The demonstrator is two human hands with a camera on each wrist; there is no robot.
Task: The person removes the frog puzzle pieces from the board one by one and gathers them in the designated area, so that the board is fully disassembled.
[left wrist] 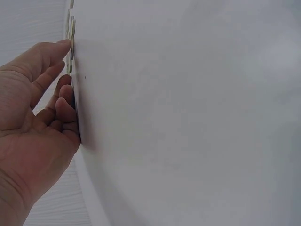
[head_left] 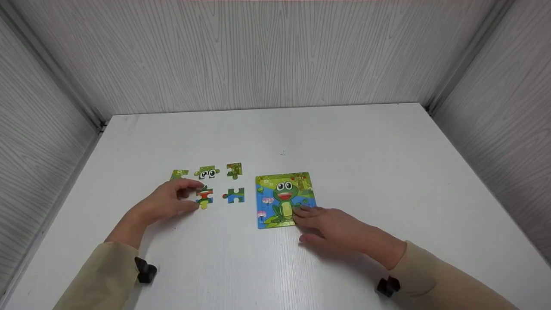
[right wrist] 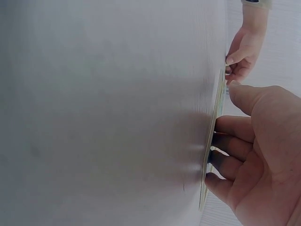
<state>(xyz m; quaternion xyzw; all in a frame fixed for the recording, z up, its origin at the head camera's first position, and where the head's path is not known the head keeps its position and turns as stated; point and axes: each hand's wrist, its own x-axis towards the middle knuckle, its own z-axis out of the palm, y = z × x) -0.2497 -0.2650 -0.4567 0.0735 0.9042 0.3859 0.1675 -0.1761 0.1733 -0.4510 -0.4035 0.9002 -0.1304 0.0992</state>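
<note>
From above, my left hand [head_left: 165,202] pinches a red-and-green puzzle piece [head_left: 204,197] flat on the table [head_left: 344,142], four loose pieces [head_left: 208,172] around it; none looks fitted yet. My right hand [head_left: 331,226] rests straight fingers on the frog picture [head_left: 282,193].

Left wrist: curled fingers [left wrist: 66,106] meet the tabletop (piece barely visible).

Right wrist: fingertips [right wrist: 225,148] press the picture's edge [right wrist: 214,136].
</note>
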